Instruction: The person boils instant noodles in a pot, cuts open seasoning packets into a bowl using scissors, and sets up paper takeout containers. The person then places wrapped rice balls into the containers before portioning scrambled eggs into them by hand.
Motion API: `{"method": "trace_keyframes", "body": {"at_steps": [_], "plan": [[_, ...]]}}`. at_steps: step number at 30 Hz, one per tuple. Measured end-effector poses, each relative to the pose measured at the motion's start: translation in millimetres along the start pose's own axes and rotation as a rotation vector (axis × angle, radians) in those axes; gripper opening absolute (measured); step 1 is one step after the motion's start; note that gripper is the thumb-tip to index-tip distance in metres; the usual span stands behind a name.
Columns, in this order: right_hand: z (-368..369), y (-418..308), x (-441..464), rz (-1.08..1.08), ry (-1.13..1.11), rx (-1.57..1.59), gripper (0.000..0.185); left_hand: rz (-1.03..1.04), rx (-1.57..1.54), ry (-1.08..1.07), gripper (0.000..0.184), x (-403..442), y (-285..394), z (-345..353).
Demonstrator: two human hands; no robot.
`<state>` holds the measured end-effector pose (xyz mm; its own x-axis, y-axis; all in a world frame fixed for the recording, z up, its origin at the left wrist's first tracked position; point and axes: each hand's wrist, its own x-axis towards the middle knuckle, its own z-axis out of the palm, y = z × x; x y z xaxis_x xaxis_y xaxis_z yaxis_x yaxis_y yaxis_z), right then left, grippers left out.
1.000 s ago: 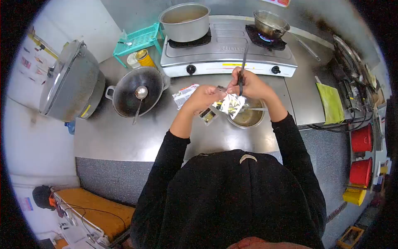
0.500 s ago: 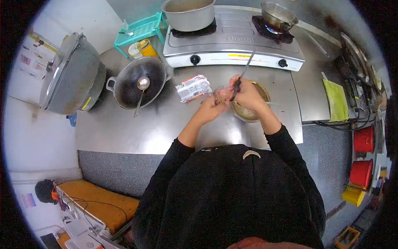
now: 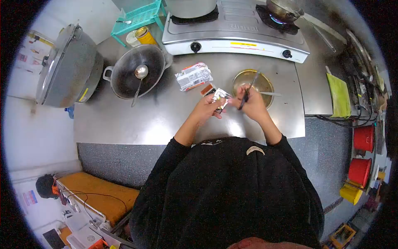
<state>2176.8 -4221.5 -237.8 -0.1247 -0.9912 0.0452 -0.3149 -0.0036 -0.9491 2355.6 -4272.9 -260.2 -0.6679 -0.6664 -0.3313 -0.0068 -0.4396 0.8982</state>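
My left hand (image 3: 206, 110) grips small foil sachets (image 3: 221, 98) above the steel counter, with a reddish-brown packet (image 3: 207, 90) at its fingertips. My right hand (image 3: 252, 104) is closed on dark-handled scissors (image 3: 246, 96), whose blades point up and away from me. Behind the right hand sits a metal bowl (image 3: 266, 81) with a light-coloured utensil handle (image 3: 271, 94) across its rim. A white and red printed packet (image 3: 195, 77) lies on the counter beyond my left hand.
A wok (image 3: 120, 68) holding a ladle (image 3: 141, 72) stands at the left. Behind are a two-burner stove (image 3: 238, 31) with a lit right burner under a pan (image 3: 283, 9), and a teal rack (image 3: 141, 17). A green cloth (image 3: 339, 96) lies right.
The view has shifted, so the stove sits higher. My hands have moved away from over the bowl, which shows more fully. The foil sachets remain in my left hand, the scissors in my right.
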Motion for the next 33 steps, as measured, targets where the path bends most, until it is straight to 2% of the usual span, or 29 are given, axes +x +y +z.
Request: {"method": "trace_keyframes", "body": {"at_steps": [1,3,4,6,10,13,17,19,22,26,33], "plan": [[-4.1,-4.9,-7.0,0.0,-0.006,0.002,0.032,0.012,-0.007,0.058,0.03,-0.6,-3.2,-3.8],[-15.1,-16.8,-23.7,0.056,-0.221,-0.487,0.037,0.008,-0.004,0.095,0.029,-3.0,-7.1,-11.7],[-16.4,-24.8,-30.7,0.057,-0.227,-0.485,0.037,0.006,-0.001,0.125,0.027,-4.5,-8.2,-14.7],[-17.8,-34.8,-43.4,0.296,-0.515,-0.626,0.059,0.015,0.014,0.095,0.026,-9.9,-8.8,-17.7],[-15.1,-11.0,-48.3,0.308,-0.637,-0.528,0.061,-0.034,0.086,0.003,0.024,-11.8,-11.0,-14.0],[-15.1,1.8,-50.0,0.3,-0.621,-0.381,0.058,-0.076,0.127,-0.09,0.023,-9.5,-14.3,-9.8],[-16.1,15.5,-53.2,0.361,-0.67,-0.38,0.053,-0.099,0.096,-0.127,0.021,-5.8,-19.7,-3.2],[-15.1,23.4,-58.3,0.282,-0.597,-0.228,0.04,-0.126,0.137,-0.146,0.021,-3.6,-20.5,-1.0],[-15.8,24.1,-61.5,0.287,-0.582,-0.208,0.037,-0.144,0.148,-0.177,0.022,2.8,-28.9,-1.1],[-19.9,43.9,-64.1,0.368,-0.653,-0.261,0.04,-0.197,0.16,-0.194,0.022,10.8,-38.3,0.2],[-16.5,70.9,-67.6,0.313,-0.667,-0.271,0.041,-0.252,0.179,-0.249,0.024,25.2,-60.9,4.4]]}}
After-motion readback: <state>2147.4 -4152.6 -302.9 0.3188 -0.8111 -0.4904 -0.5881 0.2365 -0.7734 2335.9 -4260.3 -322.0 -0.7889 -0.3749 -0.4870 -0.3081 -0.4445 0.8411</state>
